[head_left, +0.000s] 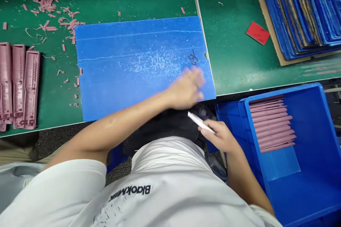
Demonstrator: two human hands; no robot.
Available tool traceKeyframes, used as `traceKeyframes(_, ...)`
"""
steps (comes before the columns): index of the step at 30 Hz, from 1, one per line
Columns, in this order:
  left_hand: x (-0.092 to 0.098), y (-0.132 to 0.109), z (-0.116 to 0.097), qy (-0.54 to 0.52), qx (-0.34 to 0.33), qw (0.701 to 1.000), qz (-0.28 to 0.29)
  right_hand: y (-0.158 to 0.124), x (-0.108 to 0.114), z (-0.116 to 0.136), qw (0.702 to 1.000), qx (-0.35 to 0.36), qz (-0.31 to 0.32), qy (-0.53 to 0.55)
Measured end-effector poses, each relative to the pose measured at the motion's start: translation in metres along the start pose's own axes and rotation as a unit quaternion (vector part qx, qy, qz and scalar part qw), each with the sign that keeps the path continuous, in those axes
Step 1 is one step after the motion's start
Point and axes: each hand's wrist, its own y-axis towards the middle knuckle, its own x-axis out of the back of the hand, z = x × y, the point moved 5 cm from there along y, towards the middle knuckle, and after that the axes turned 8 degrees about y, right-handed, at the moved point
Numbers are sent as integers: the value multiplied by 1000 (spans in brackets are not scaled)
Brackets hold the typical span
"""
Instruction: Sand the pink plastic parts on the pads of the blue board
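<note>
**Left to right, on a green desk (229,42):**

9 o'clock: three pink moulded plastic frames (18,85), long and ribbed, lying side by side, the leftmost cut off by the picture edge.

10 o'clock: loose pink plastic offcuts (49,10), scattered across the desk.

Centre: a blue corrugated plastic sheet (119,53), flat on the desk, creased lengthwise, dusted with pale scratches, and bearing black handwritten marks near its right edge.

Centre, over the sheet's lower right: the left hand (186,88), fingers open and blurred; contact with the sheet cannot be confirmed.

5 o'clock, off the desk: the right hand (220,136), fingers closed around a slim white stick-shaped tool (199,122), whether marker or knife handle cannot be told. Just beyond it, a black cloth (165,126) lies bunched.

2 o'clock: a red square card (258,32) on the desk, and a tall stack of blue boards (298,7) on brown cardboard.

4 o'clock: a blue plastic crate (282,94) holding a neat overlapping row of pink strips (271,122).

Status, judged from the layout: strips packed along one end of the crate, most of its floor open; frames and offcuts lie outside it.
</note>
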Motion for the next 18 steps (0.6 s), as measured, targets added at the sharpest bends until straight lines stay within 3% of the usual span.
traceKeyframes(2, -5, -11, -12, -40, -40, 995, 79, -18, 7, -1, 995, 0, 86, 49)
traceKeyframes(4, 5, -23, -11, -49, -46, 996, 61, -30, 16, -3, 990, 0, 97, 99)
traceKeyframes(7, 25, -27, 4, -19, -14, 1000, -16, -27, 26, -10, 991, -6, -39, 129)
traceKeyframes(10, 14, -24, 6, -16, -11, 997, 80, -9, 25, -14, 979, 15, -155, 135)
traceKeyframes(13, -2, -30, -4, -22, -12, 987, 157, 7, 18, -11, 973, 65, -176, 136)
traceKeyframes(18, -2, -35, -7, -102, 43, 985, 135, 12, 18, 1, 970, 118, -179, 112)
